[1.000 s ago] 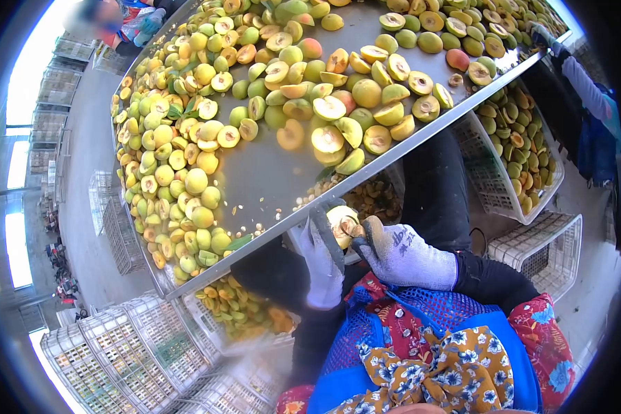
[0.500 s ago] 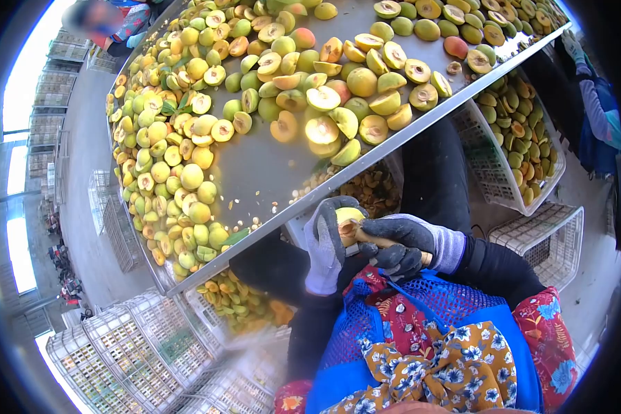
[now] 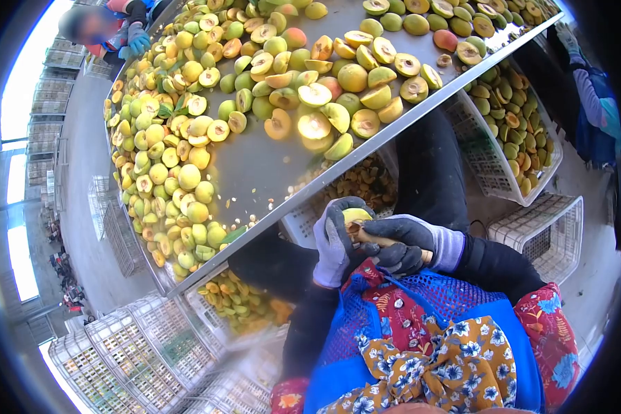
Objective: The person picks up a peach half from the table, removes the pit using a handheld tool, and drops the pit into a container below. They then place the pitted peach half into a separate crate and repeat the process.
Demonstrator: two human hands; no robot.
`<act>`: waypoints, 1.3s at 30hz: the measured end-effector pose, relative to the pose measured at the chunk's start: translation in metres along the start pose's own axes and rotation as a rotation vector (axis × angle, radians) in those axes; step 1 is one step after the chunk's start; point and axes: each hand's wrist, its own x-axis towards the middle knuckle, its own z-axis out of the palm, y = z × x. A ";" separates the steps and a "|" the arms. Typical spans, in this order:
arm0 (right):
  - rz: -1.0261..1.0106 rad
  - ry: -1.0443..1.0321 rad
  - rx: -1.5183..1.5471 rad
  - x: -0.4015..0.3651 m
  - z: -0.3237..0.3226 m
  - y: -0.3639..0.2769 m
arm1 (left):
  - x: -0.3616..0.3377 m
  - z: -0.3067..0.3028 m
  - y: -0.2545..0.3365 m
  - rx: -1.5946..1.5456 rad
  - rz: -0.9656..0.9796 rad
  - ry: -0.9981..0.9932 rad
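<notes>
My left hand (image 3: 334,240), in a grey-and-white work glove, is closed around a yellow-green apricot (image 3: 356,215) with cut flesh facing my other hand. My right hand (image 3: 408,241), gloved the same way, grips a wooden-handled tool (image 3: 426,257), its front end against the fruit. The gloves hide the tool's tip. Both hands meet above my lap, just below the metal table's edge (image 3: 366,162). Halved apricots (image 3: 314,94) lie on the table nearest me, some still showing their stones.
A heap of whole and cut apricots (image 3: 186,176) covers the table's left side. Below the edge sits a crate of scraps (image 3: 362,186). Filled crates stand at right (image 3: 514,138) and lower left (image 3: 238,297), an empty-looking crate (image 3: 548,231) beside. Other people (image 3: 127,31) work around the table.
The view has shifted slightly. My left hand has turned a little around the apricot, while the tool stays against it. At top left, another person's gloved hand has come over the heap.
</notes>
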 end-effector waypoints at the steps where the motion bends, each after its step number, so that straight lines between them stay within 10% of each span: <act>1: 0.030 -0.051 0.052 0.000 -0.001 0.001 | -0.002 0.000 0.002 -0.112 -0.060 -0.032; 14: 0.041 -0.118 -0.043 -0.005 -0.018 0.003 | 0.002 0.010 0.009 -0.195 -0.084 -0.153; 18: -0.234 0.042 -0.248 0.003 -0.003 0.010 | 0.006 0.019 -0.001 -0.238 -0.188 0.229; 21: -0.290 0.157 -0.450 0.000 0.013 0.013 | -0.001 0.012 0.015 0.405 0.177 0.289; 26: -0.333 0.334 -0.636 -0.009 0.030 0.000 | -0.031 -0.083 0.034 0.397 -0.103 0.966; 28: -0.283 0.348 -0.429 -0.006 0.011 -0.017 | -0.061 -0.129 0.059 1.362 -0.189 0.889; 31: -0.257 0.283 -0.351 -0.002 -0.015 -0.033 | -0.052 -0.139 0.078 1.903 -0.396 0.906; 39: -0.332 0.458 -0.668 -0.008 -0.010 -0.031 | 0.133 -0.027 0.036 1.432 0.258 0.225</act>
